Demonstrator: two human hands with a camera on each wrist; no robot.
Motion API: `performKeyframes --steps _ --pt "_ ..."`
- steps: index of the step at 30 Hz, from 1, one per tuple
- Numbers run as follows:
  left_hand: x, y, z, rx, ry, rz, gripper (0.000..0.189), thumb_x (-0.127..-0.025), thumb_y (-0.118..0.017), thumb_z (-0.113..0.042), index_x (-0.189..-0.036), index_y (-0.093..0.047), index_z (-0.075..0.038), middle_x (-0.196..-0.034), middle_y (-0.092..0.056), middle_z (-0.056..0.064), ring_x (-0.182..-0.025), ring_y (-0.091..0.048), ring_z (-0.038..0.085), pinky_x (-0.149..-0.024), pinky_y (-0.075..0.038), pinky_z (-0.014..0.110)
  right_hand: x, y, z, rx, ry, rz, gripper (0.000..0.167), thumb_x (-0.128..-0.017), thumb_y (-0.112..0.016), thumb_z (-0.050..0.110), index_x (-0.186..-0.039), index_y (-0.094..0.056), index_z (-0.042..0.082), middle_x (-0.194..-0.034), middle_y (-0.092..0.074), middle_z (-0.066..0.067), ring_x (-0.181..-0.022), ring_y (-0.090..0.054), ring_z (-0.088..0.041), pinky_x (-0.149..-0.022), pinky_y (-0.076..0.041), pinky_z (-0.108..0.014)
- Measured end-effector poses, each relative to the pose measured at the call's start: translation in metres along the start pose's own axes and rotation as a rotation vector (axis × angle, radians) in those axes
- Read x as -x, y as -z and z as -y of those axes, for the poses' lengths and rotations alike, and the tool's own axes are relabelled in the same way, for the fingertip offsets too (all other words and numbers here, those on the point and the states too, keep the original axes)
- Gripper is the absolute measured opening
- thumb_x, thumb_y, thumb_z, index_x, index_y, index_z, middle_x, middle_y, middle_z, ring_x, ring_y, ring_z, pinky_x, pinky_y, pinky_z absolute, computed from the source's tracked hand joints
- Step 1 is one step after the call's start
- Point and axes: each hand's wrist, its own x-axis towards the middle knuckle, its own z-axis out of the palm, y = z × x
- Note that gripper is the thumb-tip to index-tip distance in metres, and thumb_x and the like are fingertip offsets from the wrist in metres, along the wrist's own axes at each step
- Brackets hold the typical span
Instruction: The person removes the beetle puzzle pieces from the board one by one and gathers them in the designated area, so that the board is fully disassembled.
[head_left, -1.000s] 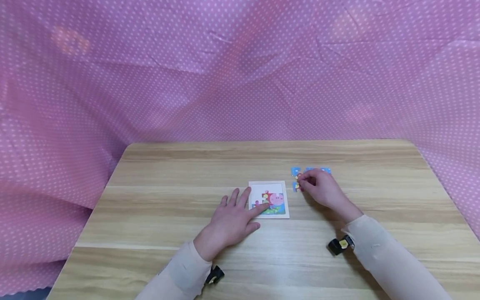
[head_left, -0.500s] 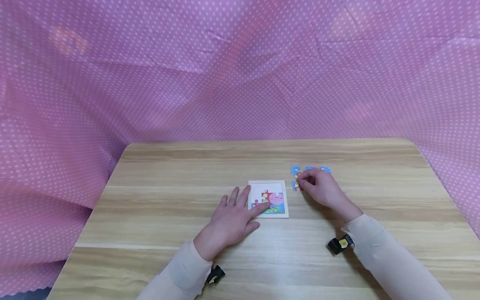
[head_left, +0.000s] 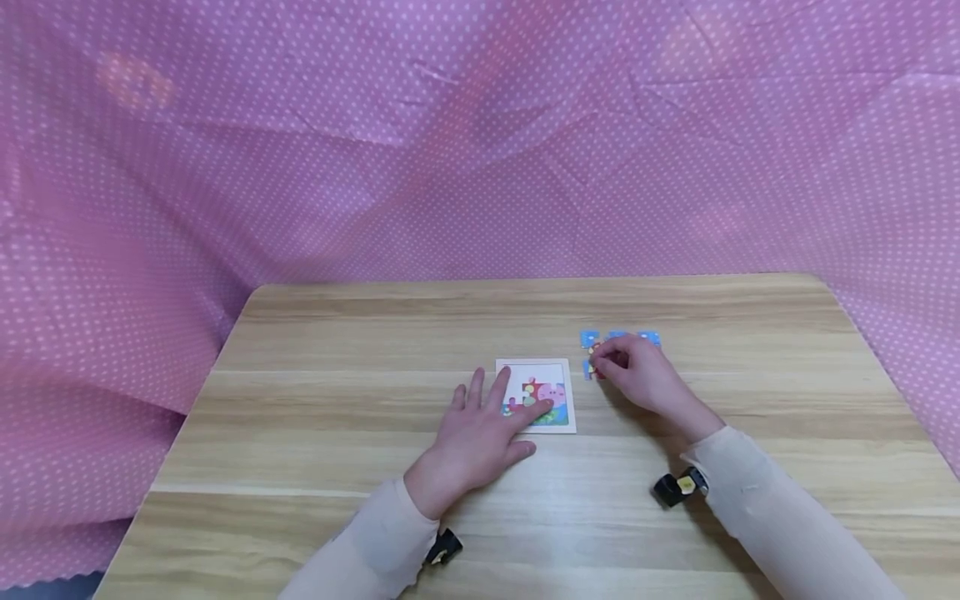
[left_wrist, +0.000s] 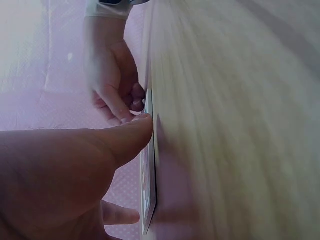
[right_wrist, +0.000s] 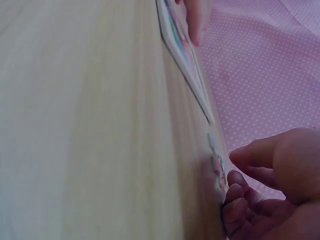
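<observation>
My left hand (head_left: 476, 437) lies with spread fingers over the left side of a white-framed jigsaw puzzle (head_left: 572, 408), index finger across the picture. Fitted pieces showing a pink pig's face (head_left: 551, 393) and a green and blue bottom strip fill its lower part; the upper left is bare white. In the left wrist view the thumb (left_wrist: 142, 120) overlaps the frame's near edge. My right hand (head_left: 637, 371) bends thumb and index finger down at a red and yellow puzzle piece (head_left: 597, 375) right of the frame. Whether they pinch it I cannot tell.
Loose blue puzzle pieces (head_left: 590, 338) lie around the right hand, partly hidden by its fingers. All of this is on a wood-grain table (head_left: 337, 350). Behind it hangs a pink dotted curtain (head_left: 480, 167). A black wrist camera (head_left: 678, 487) sits under the right forearm.
My left hand has slid slightly right, its index finger reaching farther across the puzzle. The right hand stays at the loose pieces, nearly unmoved.
</observation>
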Motion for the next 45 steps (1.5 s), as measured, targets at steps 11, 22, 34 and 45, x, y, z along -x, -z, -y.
performKeyframes --steps 11,22,34,45 --pt "-0.004 -0.003 -0.002 -0.056 0.009 0.016 0.059 -0.109 -0.053 -0.059 -0.165 -0.035 -0.055 -0.18 -0.022 0.02 -0.161 -0.024 0.058 -0.127 -0.029 0.071 0.004 -0.007 0.02 -0.044 0.084 -0.002 0.017 -0.106 -0.067 0.013 -0.117 -0.078 0.005 -0.101 -0.071 -0.01 -0.083 -0.06 -0.019 -0.065 -0.052 -0.026" --pt "-0.005 -0.003 -0.004 -0.076 0.019 0.032 0.058 -0.108 -0.053 -0.06 -0.164 -0.035 -0.056 -0.18 -0.022 0.019 -0.161 -0.027 0.056 -0.125 -0.033 0.071 0.001 -0.024 0.042 -0.049 0.132 0.063 0.017 -0.106 -0.068 0.013 -0.117 -0.078 0.007 -0.104 -0.071 -0.008 -0.089 -0.062 -0.019 -0.076 -0.053 -0.029" --pt "-0.005 -0.003 -0.007 -0.078 0.024 0.037 0.062 -0.108 -0.05 -0.063 -0.165 -0.026 -0.059 -0.181 -0.019 0.018 -0.162 -0.023 0.058 -0.126 -0.029 0.072 -0.002 -0.038 0.051 -0.066 0.144 0.123 0.018 -0.105 -0.068 0.01 -0.119 -0.077 0.005 -0.107 -0.073 -0.009 -0.091 -0.065 -0.018 -0.079 -0.056 -0.029" --pt "-0.006 -0.003 -0.007 -0.107 0.028 0.05 0.06 -0.109 -0.048 -0.063 -0.166 -0.027 -0.058 -0.181 -0.019 0.018 -0.161 -0.025 0.057 -0.125 -0.031 0.072 -0.006 -0.046 0.052 -0.078 0.136 0.147 0.016 -0.105 -0.069 0.009 -0.118 -0.077 0.005 -0.103 -0.073 -0.007 -0.086 -0.065 -0.015 -0.077 -0.056 -0.028"
